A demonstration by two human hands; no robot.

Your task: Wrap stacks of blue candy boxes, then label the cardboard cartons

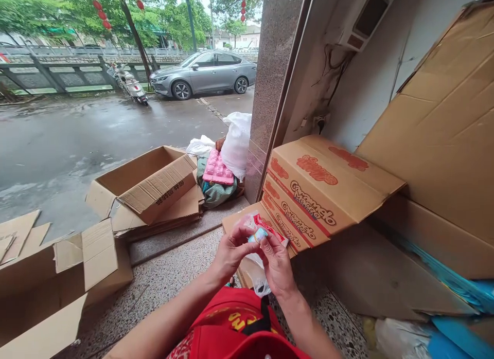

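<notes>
My left hand [230,250] and my right hand [278,264] meet in front of my body, fingers pinched on a small light-blue and white bundle [258,235]. A thin yellowish line crosses the bundle; its exact kind is too small to tell. Just behind my fingers lies a red and clear plastic packet [266,222] on a cardboard box. Clear, crumpled plastic [261,286] hangs below, between my wrists; whether a hand grips it is hidden. Stacked cartons printed "Caramelo Macizo" [304,215] stand right beside my right hand.
Open cardboard boxes [154,179] and flattened cardboard [23,235] lie at the left. A white sack [237,143] and a pink moulded tray [218,167] rest by the stone pillar [272,81]. Large cardboard [443,127] leans at right. Outside are a scooter and a grey car [208,73].
</notes>
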